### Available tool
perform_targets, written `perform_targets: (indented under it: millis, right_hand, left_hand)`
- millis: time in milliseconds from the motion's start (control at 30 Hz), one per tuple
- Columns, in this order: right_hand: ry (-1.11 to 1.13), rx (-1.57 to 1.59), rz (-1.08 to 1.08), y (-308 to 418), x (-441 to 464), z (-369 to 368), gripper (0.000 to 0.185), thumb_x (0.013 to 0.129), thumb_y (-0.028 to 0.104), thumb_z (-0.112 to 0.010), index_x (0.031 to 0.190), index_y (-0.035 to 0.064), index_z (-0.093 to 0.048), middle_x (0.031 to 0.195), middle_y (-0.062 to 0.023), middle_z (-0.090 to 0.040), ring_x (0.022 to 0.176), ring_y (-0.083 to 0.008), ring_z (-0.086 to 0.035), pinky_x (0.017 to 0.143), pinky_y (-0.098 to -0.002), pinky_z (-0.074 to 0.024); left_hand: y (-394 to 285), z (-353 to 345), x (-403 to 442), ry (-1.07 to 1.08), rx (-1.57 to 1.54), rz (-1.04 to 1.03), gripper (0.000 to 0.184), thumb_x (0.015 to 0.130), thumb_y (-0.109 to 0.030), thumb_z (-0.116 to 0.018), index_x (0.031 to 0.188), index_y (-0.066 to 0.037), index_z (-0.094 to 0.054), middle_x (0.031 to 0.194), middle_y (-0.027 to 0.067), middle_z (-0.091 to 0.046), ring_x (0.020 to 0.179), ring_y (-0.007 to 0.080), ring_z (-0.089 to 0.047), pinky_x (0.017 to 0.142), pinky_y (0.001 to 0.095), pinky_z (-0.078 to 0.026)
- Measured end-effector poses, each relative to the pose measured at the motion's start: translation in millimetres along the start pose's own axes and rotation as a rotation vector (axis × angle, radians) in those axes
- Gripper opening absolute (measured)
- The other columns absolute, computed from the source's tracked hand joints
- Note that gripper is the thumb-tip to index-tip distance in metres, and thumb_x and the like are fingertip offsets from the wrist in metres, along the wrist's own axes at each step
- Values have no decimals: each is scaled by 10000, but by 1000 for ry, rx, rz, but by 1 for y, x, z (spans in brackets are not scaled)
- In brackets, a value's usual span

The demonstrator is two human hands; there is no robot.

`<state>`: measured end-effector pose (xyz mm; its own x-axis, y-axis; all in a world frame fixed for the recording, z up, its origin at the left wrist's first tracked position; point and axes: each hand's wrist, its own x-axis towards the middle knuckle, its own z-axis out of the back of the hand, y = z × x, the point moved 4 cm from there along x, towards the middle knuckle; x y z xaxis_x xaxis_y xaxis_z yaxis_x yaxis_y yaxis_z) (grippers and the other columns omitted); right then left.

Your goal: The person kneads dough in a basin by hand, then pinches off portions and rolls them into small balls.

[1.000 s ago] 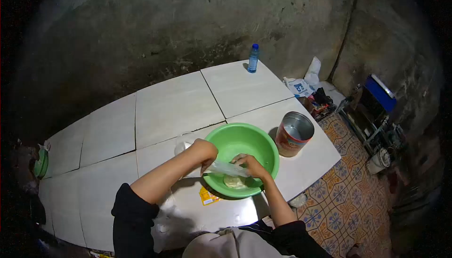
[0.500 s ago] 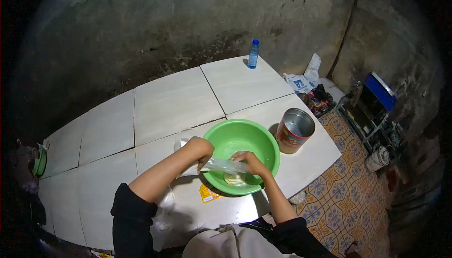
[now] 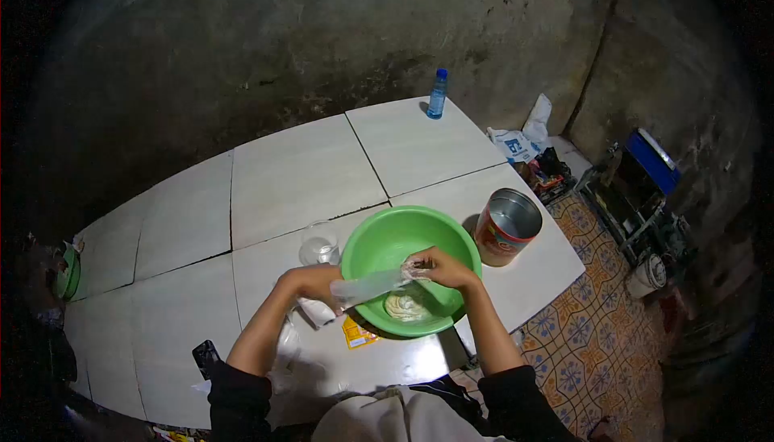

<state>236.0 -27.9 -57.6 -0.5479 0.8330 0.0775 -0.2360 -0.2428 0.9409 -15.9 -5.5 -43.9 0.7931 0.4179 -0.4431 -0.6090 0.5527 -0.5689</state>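
Observation:
A clear plastic bag (image 3: 372,287) stretches between my two hands over the near side of a green basin (image 3: 387,236). My left hand (image 3: 321,281) is closed on its left end, beside the basin's left rim. My right hand (image 3: 439,268) pinches the other end inside the basin, with pale residue on its fingers. Below the bag, a pale dough-like lump (image 3: 407,303) lies on the basin's bottom. Under my left hand is a white packet (image 3: 316,311), and a yellow sachet (image 3: 357,334) lies by the near rim.
A clear cup (image 3: 319,242) stands left of the basin and an open metal can (image 3: 506,228) right of it. A blue-capped bottle (image 3: 437,95) is at the far edge. A dark phone-like object (image 3: 206,356) lies near my left sleeve. Plastic film (image 3: 286,353) lies on the near table.
My left hand has moved down and slightly left, uncovering the cup and packet. My right hand has risen a little, and the bag now slants up to the right. The dark object has come into view.

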Motion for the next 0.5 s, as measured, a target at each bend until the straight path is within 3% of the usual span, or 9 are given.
perform_targets:
  millis: [33,100,233,367,433,500]
  right_hand:
    - [1,0,2,3,2,3,200,856,74,-636,1029,-21,-667,932,-68,-694,834,-127,-611,800,-301,-491]
    - [62,44,16,15,8,7,190,861,97,-645,1007,-22,-674,909,-59,-694,832,-118,-609,800,-291,-487]
    - [74,89,-26,33,15,9,180,883,165,-628,952,13,-696,852,-29,-693,806,-93,-612,756,-261,-477]
    - [68,170,-118,46,18,7,206,879,193,-633,951,13,-701,856,-25,-697,811,-91,-612,750,-251,-463]
    - [39,170,-117,44,18,5,221,888,224,-625,951,29,-706,833,-14,-696,776,-79,-606,716,-241,-453]
    - [-22,144,-150,42,17,4,249,897,257,-616,978,39,-707,835,-14,-696,765,-82,-604,700,-236,-447]
  left_hand:
    - [1,-6,0,-2,1,1,505,597,-326,-861,951,-10,-687,842,133,-711,772,227,-669,687,330,-503]
    - [4,-15,-2,-71,-163,45,509,629,-260,-852,1043,-36,-659,977,128,-702,882,237,-660,802,350,-496]
    - [-3,-24,0,-151,-289,-129,507,721,-296,-822,1124,-59,-624,1025,86,-679,958,192,-612,846,337,-478]
    - [-1,-32,3,-115,-392,-79,499,769,-294,-793,1168,-67,-600,1044,87,-668,969,175,-588,857,327,-465]
    - [0,-35,9,-47,-372,-76,451,811,-276,-758,1178,-68,-599,1042,84,-667,938,156,-580,825,314,-464]
    - [5,-38,3,-115,-379,-89,386,851,-293,-714,1146,-65,-613,987,67,-677,871,141,-585,762,294,-465]
